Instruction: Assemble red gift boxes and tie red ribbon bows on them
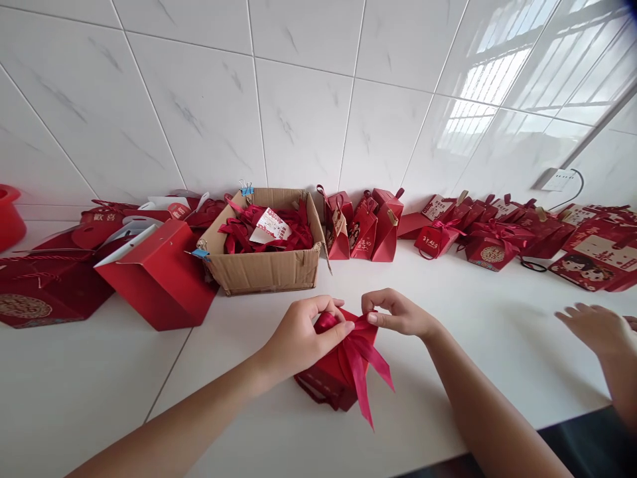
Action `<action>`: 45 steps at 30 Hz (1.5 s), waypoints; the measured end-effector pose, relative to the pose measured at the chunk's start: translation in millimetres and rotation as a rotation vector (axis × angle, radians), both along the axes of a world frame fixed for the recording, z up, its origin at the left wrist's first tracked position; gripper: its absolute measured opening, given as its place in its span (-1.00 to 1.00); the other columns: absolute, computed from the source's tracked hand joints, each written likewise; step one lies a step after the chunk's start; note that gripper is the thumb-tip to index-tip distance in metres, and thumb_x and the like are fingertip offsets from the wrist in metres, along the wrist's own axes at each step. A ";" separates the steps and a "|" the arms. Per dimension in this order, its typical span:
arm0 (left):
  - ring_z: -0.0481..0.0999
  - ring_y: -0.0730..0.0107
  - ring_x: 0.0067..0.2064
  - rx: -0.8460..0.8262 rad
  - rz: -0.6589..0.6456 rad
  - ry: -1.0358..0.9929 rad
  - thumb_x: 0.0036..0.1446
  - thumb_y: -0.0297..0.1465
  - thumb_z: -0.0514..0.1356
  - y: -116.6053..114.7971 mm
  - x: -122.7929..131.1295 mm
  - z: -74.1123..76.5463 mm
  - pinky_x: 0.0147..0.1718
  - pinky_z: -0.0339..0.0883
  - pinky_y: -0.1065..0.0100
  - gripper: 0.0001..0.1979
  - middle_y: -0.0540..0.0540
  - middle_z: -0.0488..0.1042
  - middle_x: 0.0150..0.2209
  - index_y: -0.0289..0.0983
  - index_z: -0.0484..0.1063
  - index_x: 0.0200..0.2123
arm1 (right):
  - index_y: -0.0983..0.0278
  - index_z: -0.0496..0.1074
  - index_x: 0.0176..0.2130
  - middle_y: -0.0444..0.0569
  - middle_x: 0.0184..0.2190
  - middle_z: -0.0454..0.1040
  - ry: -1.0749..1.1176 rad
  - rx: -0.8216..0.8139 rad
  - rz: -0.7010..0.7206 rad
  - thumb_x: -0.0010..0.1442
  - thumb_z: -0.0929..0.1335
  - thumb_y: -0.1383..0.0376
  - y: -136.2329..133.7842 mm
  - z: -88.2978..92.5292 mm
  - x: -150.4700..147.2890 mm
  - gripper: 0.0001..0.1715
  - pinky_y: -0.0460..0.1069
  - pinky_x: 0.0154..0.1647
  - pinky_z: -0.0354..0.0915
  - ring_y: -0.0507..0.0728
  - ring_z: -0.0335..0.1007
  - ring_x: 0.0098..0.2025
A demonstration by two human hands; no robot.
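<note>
crimson ribbon (357,352), red box (331,365) with seemingly pale lettering (318,384); white tiles (306,119) veined grey.

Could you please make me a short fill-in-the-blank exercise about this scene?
1. The left hand and right hand are both fingering a shiny crimson ____ whose loose tails hang over a small red box.
2. The clips on the rim of the cardboard box are coloured ____.
3. Another person's hand shows near the picture's ____ edge.
4. White, grey-veined tiles cover the ____ behind the counter.

Missing words: ribbon; blue; right; wall.
</note>
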State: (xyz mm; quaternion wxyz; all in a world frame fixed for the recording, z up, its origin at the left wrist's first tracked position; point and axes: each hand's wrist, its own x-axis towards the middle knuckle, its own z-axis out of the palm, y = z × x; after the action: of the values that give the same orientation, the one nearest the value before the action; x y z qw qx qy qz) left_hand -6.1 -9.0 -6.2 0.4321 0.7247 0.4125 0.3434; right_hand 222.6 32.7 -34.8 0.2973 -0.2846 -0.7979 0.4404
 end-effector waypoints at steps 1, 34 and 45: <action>0.41 0.09 0.14 -0.001 0.000 0.007 0.07 -0.29 0.24 -0.2 0.7 0.7 0.04 0.30 0.19 -0.80 -0.12 0.59 -0.26 -0.22 0.35 -0.52 | 0.31 0.30 -0.52 -0.18 -0.60 0.23 -0.006 -0.011 0.009 0.21 0.33 0.01 -0.1 -0.6 -0.3 -0.52 -0.08 -0.47 0.12 -0.02 0.08 -0.51; 0.49 0.10 0.06 0.074 -0.035 0.016 0.00 -0.36 0.27 -1.0 4.3 -14.0 -0.09 0.41 0.22 -0.57 -0.05 0.55 -0.46 -0.18 0.03 -0.67 | 0.29 0.37 -0.58 -0.12 -0.59 0.30 0.044 0.105 -0.001 0.21 0.36 0.10 2.9 2.3 5.1 -0.56 -0.04 -0.48 0.16 0.01 0.17 -0.51; 0.46 0.07 0.09 0.072 -0.040 0.083 0.00 -0.32 0.27 1.3 2.3 -9.9 -0.08 0.40 0.21 -0.70 -0.08 0.60 -0.31 -0.21 0.26 -0.66 | 0.28 0.34 -0.59 -0.12 -0.61 0.31 0.021 0.116 -0.016 0.20 0.34 0.00 1.5 1.1 1.0 -0.50 -0.05 -0.45 0.20 0.01 0.19 -0.52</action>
State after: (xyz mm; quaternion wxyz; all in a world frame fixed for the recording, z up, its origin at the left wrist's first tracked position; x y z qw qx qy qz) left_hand -3.9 -7.7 -16.1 0.3950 0.7616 0.4028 0.3189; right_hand 223.6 34.2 -33.7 0.3252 -0.2688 -0.8166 0.3939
